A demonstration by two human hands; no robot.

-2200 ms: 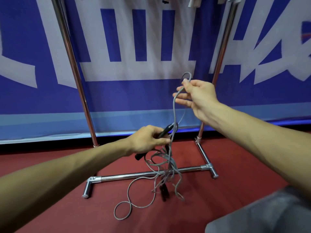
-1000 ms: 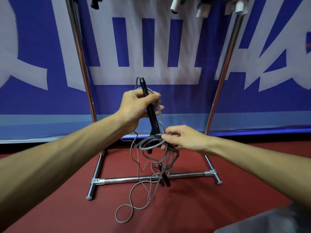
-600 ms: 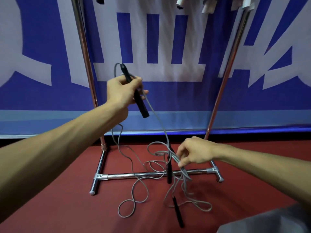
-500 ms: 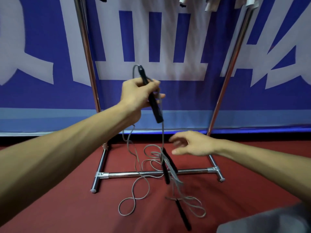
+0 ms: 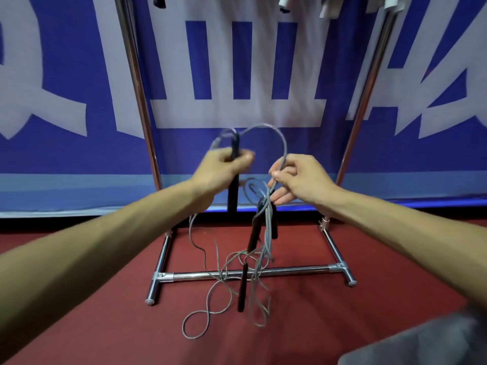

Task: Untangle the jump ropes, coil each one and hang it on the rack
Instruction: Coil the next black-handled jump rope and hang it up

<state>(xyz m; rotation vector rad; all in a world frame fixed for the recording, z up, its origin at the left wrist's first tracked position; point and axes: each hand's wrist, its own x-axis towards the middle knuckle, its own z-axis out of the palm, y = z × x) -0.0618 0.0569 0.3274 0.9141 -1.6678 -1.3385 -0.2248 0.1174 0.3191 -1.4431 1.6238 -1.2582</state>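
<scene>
**Q:** What is in front of the person?
**A:** A chrome rack (image 5: 137, 88) stands on a red floor (image 5: 92, 325). Behind it is a blue banner (image 5: 66, 154) with large white shapes. Two bare forearms reach forward from the lower corners of the view.

**Q:** Where are the jump ropes?
**A:** The jump ropes (image 5: 267, 229) hang as a grey tangle below and between the two hands. They trail down to the floor across the rack's low crossbar (image 5: 295, 270). One loose loop (image 5: 183, 325) lies on the floor, nearest the viewer.

**Q:** What is the left hand doing?
**A:** The left hand (image 5: 221, 172) has its grip closed round a black handle (image 5: 233, 196), which it holds upright. A grey strand (image 5: 266, 125) leaves the top of that handle and arches over to the right.

**Q:** And the right hand?
**A:** The right hand (image 5: 303, 180) is just beside the left, at the same height. Its grip pinches the arching strand between thumb and forefinger, and the other fingers are loosely curled. Two dangling handles (image 5: 253, 233) hang right under it. A lowest handle (image 5: 242, 291) hangs near the floor, though I cannot tell whether it touches.

**Q:** Anything else?
**A:** White and dark hanging ends (image 5: 284, 2) show at the top edge, cut off by the frame. A grey cloth (image 5: 421, 343) fills the lower right corner.
</scene>
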